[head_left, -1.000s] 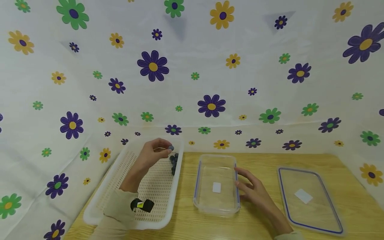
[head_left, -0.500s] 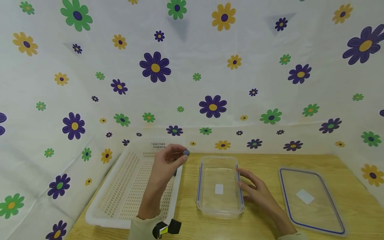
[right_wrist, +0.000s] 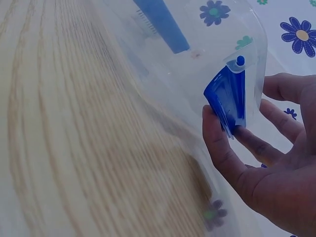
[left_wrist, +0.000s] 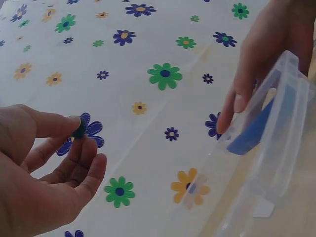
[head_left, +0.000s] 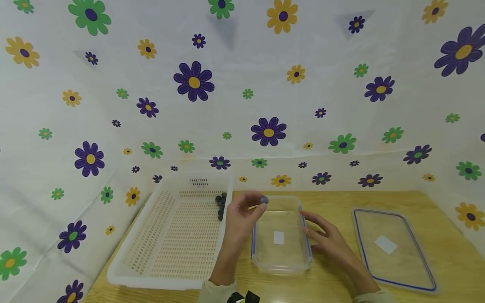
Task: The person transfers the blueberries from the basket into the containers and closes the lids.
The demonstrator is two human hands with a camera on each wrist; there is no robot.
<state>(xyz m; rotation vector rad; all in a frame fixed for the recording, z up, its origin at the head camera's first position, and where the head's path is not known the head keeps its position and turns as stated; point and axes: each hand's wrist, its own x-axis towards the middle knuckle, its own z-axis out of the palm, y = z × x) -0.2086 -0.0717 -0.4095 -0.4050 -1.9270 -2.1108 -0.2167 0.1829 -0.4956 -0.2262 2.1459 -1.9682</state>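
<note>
Okay — left hand (head_left: 241,216) pinches blueberry (head_left: 264,200), right hand (head_left: 329,239) touches container (head_left: 281,266).

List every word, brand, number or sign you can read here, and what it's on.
No readable text.
White rectangular label on the clear plastic box with blue side clips: any print too small.
Another white rectangular label on the flat, clear, blue-edged plastic lid: likewise.
Yellow patch on the black wrist-worn device: too small.

Pale beige sleeves (head_left: 217,291); blocky black wrist device (head_left: 251,297) on the left, yellow marking (head_left: 240,301)
</note>
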